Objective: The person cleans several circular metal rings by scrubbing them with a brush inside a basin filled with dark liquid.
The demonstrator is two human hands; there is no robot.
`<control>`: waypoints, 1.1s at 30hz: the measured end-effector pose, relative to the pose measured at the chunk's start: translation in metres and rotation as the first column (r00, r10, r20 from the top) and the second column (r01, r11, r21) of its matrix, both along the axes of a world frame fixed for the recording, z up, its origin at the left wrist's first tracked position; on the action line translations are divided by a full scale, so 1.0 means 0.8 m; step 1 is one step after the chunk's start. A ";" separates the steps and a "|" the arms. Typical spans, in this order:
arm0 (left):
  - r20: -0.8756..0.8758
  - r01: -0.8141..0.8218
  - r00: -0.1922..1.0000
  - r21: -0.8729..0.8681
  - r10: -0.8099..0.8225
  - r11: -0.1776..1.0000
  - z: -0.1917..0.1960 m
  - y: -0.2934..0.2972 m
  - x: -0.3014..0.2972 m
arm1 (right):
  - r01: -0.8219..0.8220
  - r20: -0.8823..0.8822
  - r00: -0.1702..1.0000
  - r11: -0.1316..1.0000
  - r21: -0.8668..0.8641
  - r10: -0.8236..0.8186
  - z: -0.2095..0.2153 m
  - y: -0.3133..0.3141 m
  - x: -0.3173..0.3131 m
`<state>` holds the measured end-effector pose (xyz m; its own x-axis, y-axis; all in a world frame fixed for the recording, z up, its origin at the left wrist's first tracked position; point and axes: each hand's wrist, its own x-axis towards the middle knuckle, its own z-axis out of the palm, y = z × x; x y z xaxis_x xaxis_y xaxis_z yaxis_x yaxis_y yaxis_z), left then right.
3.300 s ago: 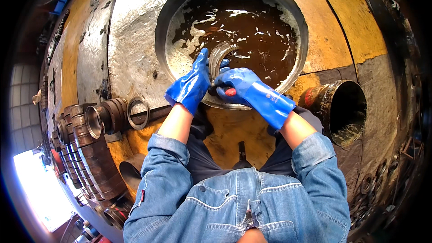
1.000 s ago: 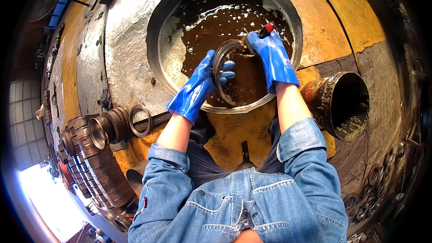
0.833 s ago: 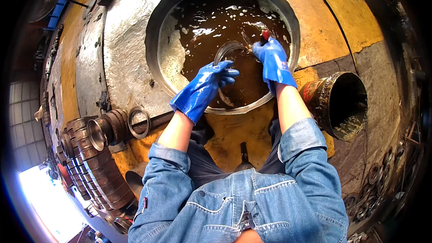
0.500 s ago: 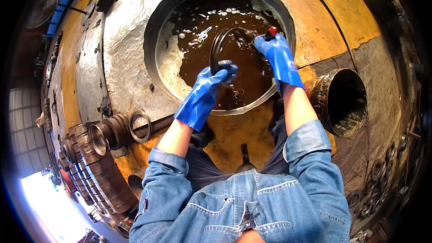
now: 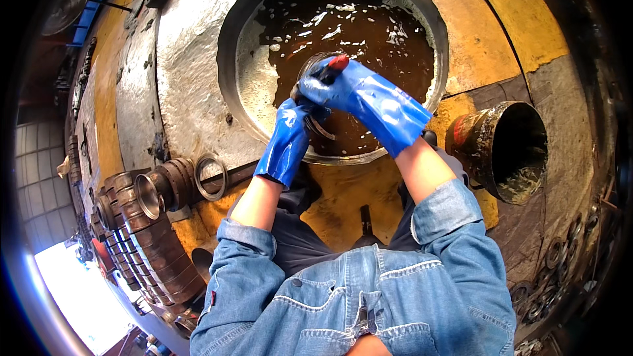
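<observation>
In front of me is a large round tub of dark brown liquid, with pale foam along its left side. My left hand, in a wet blue rubber glove, is closed on a metal ring held above the near part of the liquid. My gloved right hand is across the ring, close against the left hand. It grips a tool with a red end; the tool's working part is hidden behind the glove. Most of the ring is covered by the two gloves.
Left of my knees lie stacked brown metal rings and a single loose ring. An open, grimy metal drum lies on its side at the right. More rings lie at far right. Worn metal plates surround the tub.
My right hand has moved left and nearer, from the ring's far right side to beside my left hand. The ring has tilted and is now mostly hidden. The view has shifted slightly.
</observation>
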<state>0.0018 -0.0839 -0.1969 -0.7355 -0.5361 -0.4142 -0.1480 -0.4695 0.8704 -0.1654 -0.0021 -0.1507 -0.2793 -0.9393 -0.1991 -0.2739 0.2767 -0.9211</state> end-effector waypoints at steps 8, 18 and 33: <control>0.052 -0.080 0.996 0.029 0.078 0.996 -0.002 -0.009 0.013 | 0.642 0.173 0.764 0.759 -0.108 -0.622 0.002 0.043 -0.018; 0.052 0.015 0.998 0.070 -0.019 0.997 -0.001 -0.018 0.022 | 0.490 -0.061 0.872 0.870 0.059 -0.486 -0.009 0.019 -0.019; 0.100 0.081 0.991 0.079 -0.089 0.994 0.013 -0.019 0.015 | 0.574 -0.372 0.810 0.744 0.342 -0.453 -0.033 0.024 -0.040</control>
